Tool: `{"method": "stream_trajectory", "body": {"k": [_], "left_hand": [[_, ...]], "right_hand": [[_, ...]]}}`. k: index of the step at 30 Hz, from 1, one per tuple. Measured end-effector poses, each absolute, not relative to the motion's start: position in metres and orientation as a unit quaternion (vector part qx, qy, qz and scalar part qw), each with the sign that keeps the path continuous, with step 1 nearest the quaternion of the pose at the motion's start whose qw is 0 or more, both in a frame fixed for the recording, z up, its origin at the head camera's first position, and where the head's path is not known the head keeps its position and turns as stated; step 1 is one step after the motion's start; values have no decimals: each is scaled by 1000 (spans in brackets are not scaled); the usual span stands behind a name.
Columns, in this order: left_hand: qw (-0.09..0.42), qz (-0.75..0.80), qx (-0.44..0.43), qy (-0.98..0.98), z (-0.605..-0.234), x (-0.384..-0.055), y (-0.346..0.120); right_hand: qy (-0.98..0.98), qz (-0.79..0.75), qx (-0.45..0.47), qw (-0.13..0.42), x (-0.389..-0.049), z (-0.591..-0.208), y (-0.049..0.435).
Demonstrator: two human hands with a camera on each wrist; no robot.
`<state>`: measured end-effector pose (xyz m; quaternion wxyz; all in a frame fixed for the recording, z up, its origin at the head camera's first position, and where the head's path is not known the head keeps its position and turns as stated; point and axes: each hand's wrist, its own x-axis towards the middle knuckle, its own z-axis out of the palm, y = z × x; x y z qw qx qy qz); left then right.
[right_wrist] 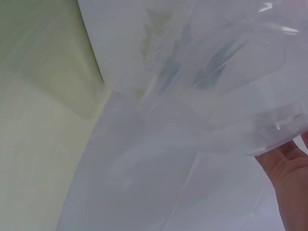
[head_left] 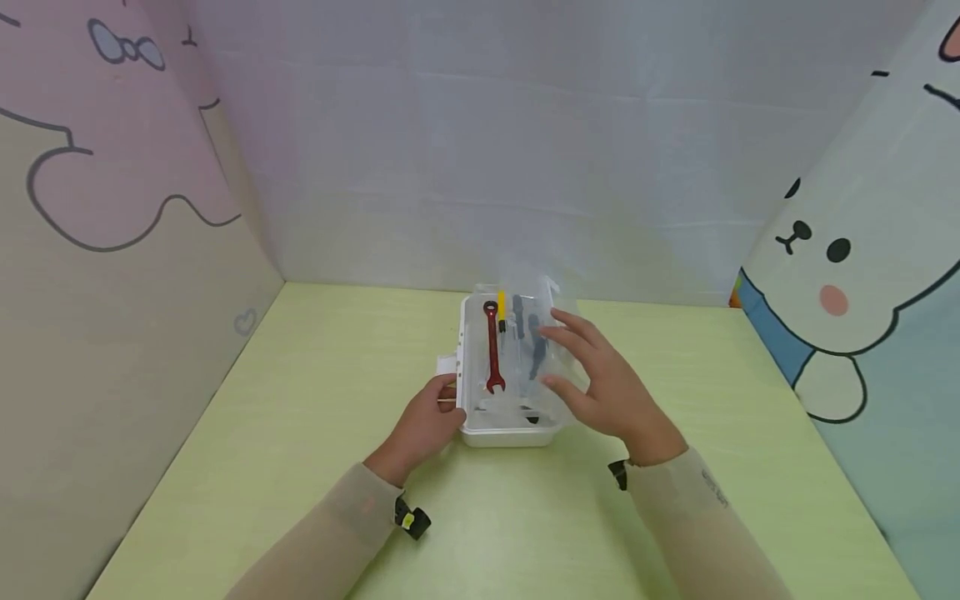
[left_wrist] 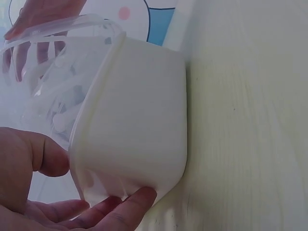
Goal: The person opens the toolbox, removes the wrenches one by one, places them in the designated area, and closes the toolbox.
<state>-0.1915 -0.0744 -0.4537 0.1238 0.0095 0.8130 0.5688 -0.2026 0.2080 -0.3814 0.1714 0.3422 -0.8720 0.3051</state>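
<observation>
A white plastic box with a clear lid stands in the middle of the table. The lid is tilted up over the right side. My left hand grips the box's left side, its thumb at the rim and its fingers against the outer wall. Spread, fairly straight fingers of my right hand touch the lid from the right. Inside lie a red wrench and a yellow-and-black screwdriver. Dark-handled tools show blurred through the lid; their kind is unclear.
The pale green table extends around the box. A white cloth wall stands behind it, with cartoon-printed panels at the left and right. A latch tab sticks out from the box's left side.
</observation>
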Motion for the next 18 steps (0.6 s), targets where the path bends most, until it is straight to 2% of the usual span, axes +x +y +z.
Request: {"method": "stream_trajectory", "body": {"k": [8, 18], "left_hand": [[116, 578, 19, 808, -452, -192, -76], [103, 576, 20, 811, -459, -188, -72]], "right_hand": [[-839, 388, 307, 228, -198, -403, 218], [-762, 477, 305, 315, -190, -424, 229]]}}
